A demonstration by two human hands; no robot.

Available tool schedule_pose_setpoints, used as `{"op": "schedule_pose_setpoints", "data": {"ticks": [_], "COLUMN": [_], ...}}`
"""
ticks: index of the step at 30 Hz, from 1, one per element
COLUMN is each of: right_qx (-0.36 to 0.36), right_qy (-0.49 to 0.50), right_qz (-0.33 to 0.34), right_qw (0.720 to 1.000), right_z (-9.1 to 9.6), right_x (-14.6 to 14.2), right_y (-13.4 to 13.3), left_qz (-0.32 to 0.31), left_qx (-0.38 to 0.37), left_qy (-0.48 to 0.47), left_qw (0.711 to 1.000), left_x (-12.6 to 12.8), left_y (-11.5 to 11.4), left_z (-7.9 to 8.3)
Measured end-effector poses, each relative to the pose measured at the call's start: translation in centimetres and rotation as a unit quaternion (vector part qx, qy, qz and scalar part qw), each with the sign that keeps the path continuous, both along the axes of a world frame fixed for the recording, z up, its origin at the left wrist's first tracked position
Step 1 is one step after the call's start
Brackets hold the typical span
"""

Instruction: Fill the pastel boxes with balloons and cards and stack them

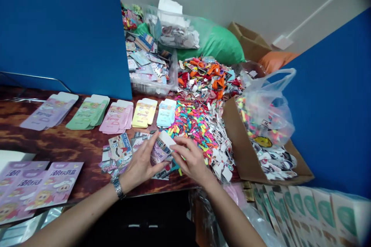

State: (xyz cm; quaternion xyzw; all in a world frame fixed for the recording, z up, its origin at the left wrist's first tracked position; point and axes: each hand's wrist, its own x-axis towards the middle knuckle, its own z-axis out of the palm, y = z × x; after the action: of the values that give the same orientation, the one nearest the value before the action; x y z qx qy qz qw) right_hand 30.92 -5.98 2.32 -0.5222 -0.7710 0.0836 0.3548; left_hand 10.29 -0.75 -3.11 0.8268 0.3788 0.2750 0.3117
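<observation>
My left hand (141, 161) and my right hand (189, 158) meet above the wooden tabletop (58, 142), together pinching a small lilac printed card packet (160, 150) with a white flap. Its lower edge sits in my left fingers, and my right fingertips press its upper corner. Under my left hand lies a loose scatter of printed cards (120, 150). Just beyond my right hand spreads a heap of multicoloured small paper pieces (193, 127). A metal wristwatch (118, 187) circles my left wrist.
Fanned stacks of lilac, green, pink, yellow and blue packets (116, 114) line the far table edge. Large printed sheets (37, 185) lie at left. An open cardboard box (243, 150) holds stickers and a plastic bag. Blue partitions stand on both sides.
</observation>
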Motion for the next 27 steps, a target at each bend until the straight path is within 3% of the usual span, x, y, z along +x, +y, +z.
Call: {"op": "schedule_pose_setpoints", "data": {"ticks": [3,6,8,11,14,18,21,27], "right_qx": [-0.003,-0.068,-0.175,-0.23,-0.272,-0.327,-0.337,-0.3], "right_qy": [0.028,-0.013,-0.116,-0.169,-0.214,-0.246,-0.245,-0.201], "right_qz": [-0.026,-0.159,-0.26,-0.315,-0.343,-0.354,-0.36,-0.314], "right_qw": [0.999,0.985,0.942,0.905,0.873,0.841,0.835,0.878], "right_z": [-0.6,-1.1,-1.4,-2.1,-3.0,-4.1,-4.3,-1.3], "right_x": [1.5,5.0,8.0,12.3,14.8,15.6,15.7,17.2], "right_y": [2.0,6.5,10.1,14.9,18.1,20.3,20.9,19.9], "left_qz": [0.006,0.011,0.011,0.013,0.024,0.032,0.023,0.017], "left_qx": [0.002,0.002,-0.001,0.002,0.006,-0.005,-0.011,0.001], "left_qy": [-0.004,-0.005,0.003,0.013,0.017,0.029,0.033,0.013], "left_qw": [1.0,1.0,1.0,1.0,1.0,0.999,0.999,1.0], "left_x": [-0.3,-0.7,-1.0,-1.5,-1.8,-1.9,-1.8,-1.9], "left_y": [0.4,0.7,0.8,0.8,0.7,0.7,1.0,1.4], "left_z": [0.0,0.0,0.0,-0.2,-0.7,-1.3,-1.4,-0.6]}}
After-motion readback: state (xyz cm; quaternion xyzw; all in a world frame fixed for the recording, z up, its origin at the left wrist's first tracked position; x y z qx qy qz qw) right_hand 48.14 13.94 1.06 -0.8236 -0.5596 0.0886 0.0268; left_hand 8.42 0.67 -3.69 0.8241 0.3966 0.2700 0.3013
